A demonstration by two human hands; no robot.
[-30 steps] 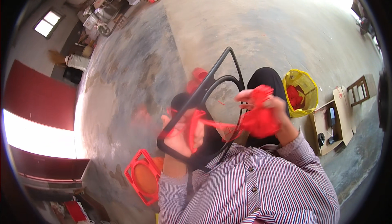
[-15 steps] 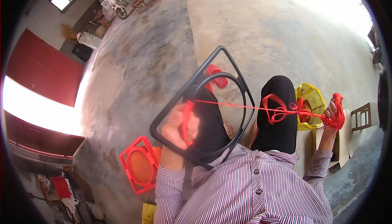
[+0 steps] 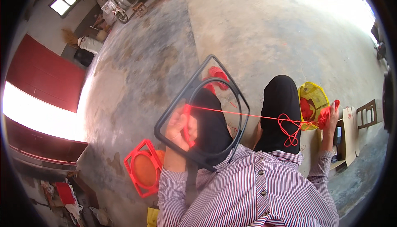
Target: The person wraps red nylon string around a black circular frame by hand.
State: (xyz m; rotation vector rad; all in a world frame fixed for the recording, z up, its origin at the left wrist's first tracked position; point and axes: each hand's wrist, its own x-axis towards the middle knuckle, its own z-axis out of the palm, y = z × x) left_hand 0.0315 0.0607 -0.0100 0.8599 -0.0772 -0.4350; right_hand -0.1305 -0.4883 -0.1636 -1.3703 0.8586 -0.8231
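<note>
My left hand (image 3: 180, 124) is closed round one side of a black plastic frame (image 3: 245, 103), a four-sided outline with a large ring inside it. Red cord (image 3: 234, 112) is wound along that gripped side. From the winding, one strand runs taut to the right across my lap. Loose loops (image 3: 289, 132) of the cord hang over my right thigh. At the far right, my right hand (image 3: 331, 121) grips a bundle of red cord (image 3: 324, 118) beside a yellow basket (image 3: 313, 90). My fingers partly hide the bundle.
On the floor at left lies a red frame (image 3: 129, 171) around an orange-brown disc. An open cardboard box (image 3: 350, 138) and a small wooden stool (image 3: 367, 114) stand at right. Red shoes (image 3: 218, 73) are on my feet. A motorbike (image 3: 120, 15) is parked at the far left.
The black frame has dropped slightly and tilted in my left hand. My right hand has moved a little left and turned, still gripping the bundle. The cord's loops hang lower.
</note>
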